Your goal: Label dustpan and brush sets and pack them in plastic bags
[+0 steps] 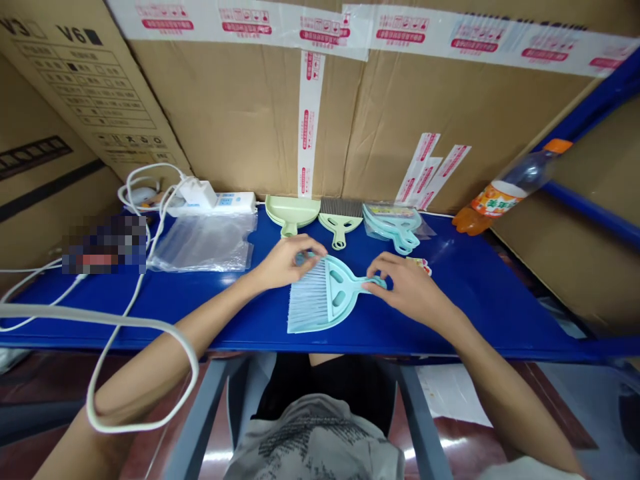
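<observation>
A light blue hand brush [341, 290] lies nested on a matching dustpan [325, 327], with bristles pointing left and handles to the right. My left hand [286, 261] is closed at the far left corner of the set, thumb and fingers on the bristles and rim. At the other end, my right hand [407, 283] pinches the stacked handles. A small colourful card [424, 265] is partly hidden behind my right hand. Beyond my hands lie a pale green dustpan [293, 212], a green brush with dark bristles [341, 223] and a bagged light blue set [395, 223].
Clear plastic bags [205, 243] lie left on the blue table [475, 300], near a white power strip [235, 201]. A white cable [145, 320] loops over my left forearm. An orange drink bottle [505, 193] leans at right. Cardboard [240, 120] walls the back.
</observation>
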Demonstrator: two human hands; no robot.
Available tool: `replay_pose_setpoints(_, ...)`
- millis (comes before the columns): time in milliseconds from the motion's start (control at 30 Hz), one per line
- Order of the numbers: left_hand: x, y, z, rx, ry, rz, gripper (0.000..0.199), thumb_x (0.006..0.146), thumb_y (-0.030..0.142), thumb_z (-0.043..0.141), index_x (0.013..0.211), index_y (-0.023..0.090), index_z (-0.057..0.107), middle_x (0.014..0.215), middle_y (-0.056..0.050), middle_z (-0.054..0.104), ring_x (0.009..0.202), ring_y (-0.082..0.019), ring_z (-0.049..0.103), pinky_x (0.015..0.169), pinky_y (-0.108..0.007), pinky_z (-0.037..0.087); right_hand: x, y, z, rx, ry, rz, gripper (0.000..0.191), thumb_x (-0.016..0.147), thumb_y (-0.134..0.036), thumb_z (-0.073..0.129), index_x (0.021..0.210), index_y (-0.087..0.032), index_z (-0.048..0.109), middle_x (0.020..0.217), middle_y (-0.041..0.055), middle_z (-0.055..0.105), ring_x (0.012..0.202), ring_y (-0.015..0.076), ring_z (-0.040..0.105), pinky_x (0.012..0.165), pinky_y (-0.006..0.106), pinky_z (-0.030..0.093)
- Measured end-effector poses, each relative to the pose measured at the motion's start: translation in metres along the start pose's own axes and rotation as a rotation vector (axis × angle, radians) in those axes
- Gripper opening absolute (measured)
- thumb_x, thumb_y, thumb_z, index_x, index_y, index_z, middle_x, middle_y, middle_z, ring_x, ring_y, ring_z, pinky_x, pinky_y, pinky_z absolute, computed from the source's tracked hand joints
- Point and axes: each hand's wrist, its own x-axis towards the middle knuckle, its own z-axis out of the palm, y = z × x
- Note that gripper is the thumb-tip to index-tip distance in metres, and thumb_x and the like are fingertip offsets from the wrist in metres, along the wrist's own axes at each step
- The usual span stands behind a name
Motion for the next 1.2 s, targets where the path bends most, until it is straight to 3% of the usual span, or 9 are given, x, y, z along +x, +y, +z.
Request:
replay_pose_setpoints(100, 0.000, 0.004, 0.002, -0.023, -0.227, 0.175, 0.029, 0.096, 0.039, 0.081, 0.122, 0.026, 0.079, 0.128, -0.012, 0.081, 0.136, -0.034, 0.068, 0.117, -0.056, 0.053, -0.005, 0.002, 0.001, -0.084, -0.096, 0.046, 0.025, 0.097, -0.043, 0.080, 0.106, -0.020, 0.077, 0.124, 0.0104, 0.068, 0.093, 0.0255, 0.072, 0.086, 0.040, 0.055)
replay_pose_setpoints(200, -0.005, 0.005, 0.011, -0.049, -0.389, 0.206, 0.075, 0.081, 0.052, 0.094, 0.148, 0.029, 0.069, 0.157, -0.015, 0.066, 0.159, -0.043, 0.046, 0.131, -0.064, 0.037, -0.008, 0.005, -0.001, -0.128, -0.127, 0.023, 0.021, 0.095, -0.038, 0.084, 0.106, -0.021, 0.078, 0.127, 0.0116, 0.066, 0.098, 0.0273, 0.073, 0.090, 0.042, 0.057)
replay_pose_setpoints(333, -0.015, -0.001, 0.024, 0.045, -0.448, 0.164, 0.131, 0.071, 0.069, 0.096, 0.177, 0.026, 0.032, 0.184, -0.024, 0.020, 0.170, -0.051, 0.018, 0.136, -0.073, 0.020, 0.002, -0.004, -0.004, -0.094, -0.073, -0.172, 0.023, 0.097, -0.032, 0.082, 0.114, -0.019, 0.073, 0.126, 0.0129, 0.069, 0.120, 0.0320, 0.069, 0.104, 0.046, 0.057)
replay_pose_setpoints(433, -0.017, -0.004, 0.026, 0.077, -0.465, 0.189, 0.149, 0.071, 0.073, 0.094, 0.181, 0.023, 0.007, 0.185, -0.026, 0.012, 0.172, -0.050, 0.009, 0.137, -0.074, 0.003, 0.015, -0.016, -0.004, -0.143, -0.215, -0.263, 0.040, 0.095, -0.035, 0.086, 0.128, -0.021, 0.070, 0.138, 0.0145, 0.068, 0.127, 0.0354, 0.068, 0.100, 0.047, 0.059)
replay_pose_setpoints(567, -0.018, -0.005, 0.026, 0.056, -0.483, 0.175, 0.161, 0.070, 0.076, 0.093, 0.179, 0.024, -0.012, 0.186, -0.024, 0.001, 0.171, -0.052, 0.001, 0.136, -0.075, -0.001, 0.028, -0.026, -0.007, -0.205, -0.358, -0.339, 0.040, 0.092, -0.032, 0.089, 0.128, -0.025, 0.072, 0.156, 0.0134, 0.060, 0.133, 0.0370, 0.069, 0.097, 0.045, 0.060)
replay_pose_setpoints(733, -0.020, -0.005, 0.031, 0.078, -0.478, 0.149, 0.167, 0.066, 0.078, 0.093, 0.178, 0.022, -0.019, 0.185, -0.026, -0.001, 0.171, -0.054, -0.002, 0.135, -0.079, 0.001, 0.039, -0.023, -0.012, -0.184, -0.425, -0.422, 0.042, 0.093, -0.027, 0.087, 0.132, -0.028, 0.071, 0.150, 0.0087, 0.066, 0.137, 0.0335, 0.066, 0.096, 0.039, 0.057)
replay_pose_setpoints(833, -0.018, -0.005, 0.030, 0.097, -0.475, 0.147, 0.170, 0.064, 0.079, 0.094, 0.178, 0.022, -0.018, 0.185, -0.028, 0.007, 0.170, -0.055, 0.004, 0.134, -0.080, 0.003, 0.047, -0.017, -0.014, -0.186, -0.490, -0.491, 0.042, 0.096, -0.024, 0.082, 0.136, -0.031, 0.069, 0.142, 0.0057, 0.069, 0.128, 0.0283, 0.069, 0.089, 0.035, 0.054)
replay_pose_setpoints(967, -0.015, -0.001, 0.026, 0.068, -0.456, 0.142, 0.168, 0.062, 0.080, 0.094, 0.180, 0.021, -0.010, 0.183, -0.029, 0.016, 0.170, -0.054, 0.012, 0.134, -0.079, 0.005, 0.055, -0.015, -0.013, -0.256, -0.555, -0.529, 0.027, 0.097, -0.019, 0.078, 0.121, -0.029, 0.075, 0.125, 0.0043, 0.070, 0.115, 0.0239, 0.071, 0.074, 0.028, 0.044)
replay_pose_setpoints(1200, -0.011, 0.007, 0.023, 0.081, -0.449, 0.107, 0.168, 0.059, 0.079, 0.096, 0.180, 0.021, -0.006, 0.181, -0.028, 0.026, 0.168, -0.055, 0.021, 0.135, -0.077, 0.006, 0.067, -0.014, -0.009, -0.250, -0.591, -0.650, 0.036, 0.085, 0.000, 0.073, 0.112, -0.023, 0.074, 0.113, 0.0027, 0.066, 0.082, 0.0141, 0.067, 0.064, 0.025, 0.037)
